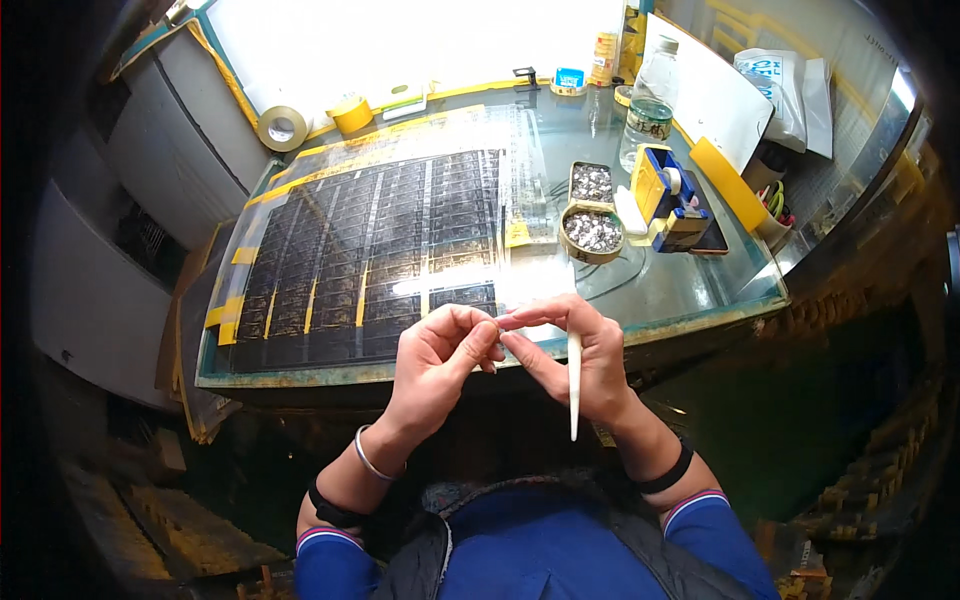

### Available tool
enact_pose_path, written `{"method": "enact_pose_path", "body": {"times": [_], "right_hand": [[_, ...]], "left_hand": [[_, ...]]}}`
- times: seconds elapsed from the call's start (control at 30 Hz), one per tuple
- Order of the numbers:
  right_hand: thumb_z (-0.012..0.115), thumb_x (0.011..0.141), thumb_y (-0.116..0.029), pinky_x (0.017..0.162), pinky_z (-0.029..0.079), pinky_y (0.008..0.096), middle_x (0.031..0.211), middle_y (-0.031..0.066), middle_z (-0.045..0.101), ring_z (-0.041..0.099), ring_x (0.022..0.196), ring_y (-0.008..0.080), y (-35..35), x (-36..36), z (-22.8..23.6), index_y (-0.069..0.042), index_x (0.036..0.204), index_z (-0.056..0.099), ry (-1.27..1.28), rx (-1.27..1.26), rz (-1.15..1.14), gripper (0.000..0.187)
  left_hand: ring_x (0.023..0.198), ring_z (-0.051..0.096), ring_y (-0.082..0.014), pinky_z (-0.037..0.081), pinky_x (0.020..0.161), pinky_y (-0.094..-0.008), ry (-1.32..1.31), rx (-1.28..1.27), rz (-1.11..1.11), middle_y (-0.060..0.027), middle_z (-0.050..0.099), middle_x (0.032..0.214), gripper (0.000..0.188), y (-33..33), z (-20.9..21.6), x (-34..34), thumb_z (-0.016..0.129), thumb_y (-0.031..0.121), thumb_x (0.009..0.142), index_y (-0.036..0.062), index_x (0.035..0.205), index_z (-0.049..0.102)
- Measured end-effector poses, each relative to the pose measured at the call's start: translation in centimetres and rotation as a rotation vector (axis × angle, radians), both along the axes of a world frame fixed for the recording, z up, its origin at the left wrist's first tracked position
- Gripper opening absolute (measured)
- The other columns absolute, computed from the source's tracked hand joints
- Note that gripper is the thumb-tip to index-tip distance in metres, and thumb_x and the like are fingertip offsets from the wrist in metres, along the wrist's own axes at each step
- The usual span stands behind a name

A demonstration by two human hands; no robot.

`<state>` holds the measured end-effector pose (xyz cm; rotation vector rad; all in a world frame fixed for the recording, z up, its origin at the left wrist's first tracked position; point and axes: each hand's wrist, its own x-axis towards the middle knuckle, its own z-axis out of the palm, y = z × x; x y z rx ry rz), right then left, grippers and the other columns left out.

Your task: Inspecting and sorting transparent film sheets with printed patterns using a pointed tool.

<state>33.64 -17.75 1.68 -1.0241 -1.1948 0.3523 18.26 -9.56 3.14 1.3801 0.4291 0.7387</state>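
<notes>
Watching remotely: the slim white stick (pixel 574 400) sits lodged in the right hand (pixel 596 365), long axis pointing back toward the wearer's body, tapered end low. It's in front of the table's near edge (pixel 460 372), off the surface. Exactly which fingers clamp it, I can't tell. Left hand (pixel 430 370): thumb and index pressed together at the tips, meeting the right hand's thumb and index tips; anything pinched there is too small for me to make out. Handling, my guess: stick is light and stiff, smooth enough to slip or roll, and the thin tapered end looks like the fragile part. I'd take hold at the thicker upper section, near the knuckles, and leave the taper free. Whatever is between the fingertips, I'd treat as tiny, nearly weightless and easy to drop: fingertip pads only, light squeeze.
</notes>
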Motion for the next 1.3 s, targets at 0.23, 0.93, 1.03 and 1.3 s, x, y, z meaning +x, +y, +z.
{"method": "enact_pose_path", "body": {"times": [0.23, 0.93, 1.03, 1.3], "right_hand": [[0.077, 0.077, -0.001, 0.073, 0.055, 0.0288, 0.087, 0.0100, 0.072, 0.071, 0.081, 0.0184, -0.5, -0.3, 0.1, -0.004, 0.092, 0.067, -0.014, 0.003, -0.071, 0.018], [0.073, 0.079, 0.005, 0.082, 0.056, 0.0284, 0.088, 0.0090, 0.068, 0.070, 0.086, 0.0152, -1.4, -1.1, 0.3, -0.002, 0.098, 0.055, 0.114, -0.087, -0.061, 0.027], [0.074, 0.078, 0.006, 0.081, 0.056, 0.0276, 0.088, 0.0087, 0.068, 0.070, 0.085, 0.0147, -1.4, -1.2, 0.0, -0.001, 0.098, 0.054, 0.055, -0.039, -0.086, 0.029], [0.075, 0.076, 0.007, 0.079, 0.055, 0.0280, 0.087, 0.0094, 0.068, 0.068, 0.085, 0.0148, -1.4, -1.0, -0.8, 0.000, 0.096, 0.056, -0.109, 0.041, -0.132, 0.028]], "left_hand": [[0.076, 0.063, -0.0072, 0.051, 0.066, -0.0214, 0.002, 0.087, 0.064, -0.0037, 0.067, 0.087, 0.015, -1.2, 0.2, 0.0, 0.062, 0.013, 0.097, -0.0012, 0.102, 0.063], [0.074, 0.068, -0.0156, 0.057, 0.062, -0.0252, 0.071, 0.957, 0.397, -0.0125, 0.069, 0.086, 0.010, -2.0, 1.0, 0.1, 0.072, -0.007, 0.081, -0.0043, 0.091, 0.071], [0.073, 0.069, -0.0165, 0.057, 0.062, -0.0250, 0.085, 0.936, 0.417, -0.0130, 0.069, 0.085, 0.012, -2.1, 0.9, 0.3, 0.072, -0.008, 0.079, -0.0039, 0.091, 0.072], [0.072, 0.071, -0.0213, 0.057, 0.063, -0.0281, 0.090, 0.973, 0.398, -0.0139, 0.070, 0.084, 0.018, -2.1, 1.1, 0.5, 0.072, -0.005, 0.076, -0.0022, 0.093, 0.072]]}}
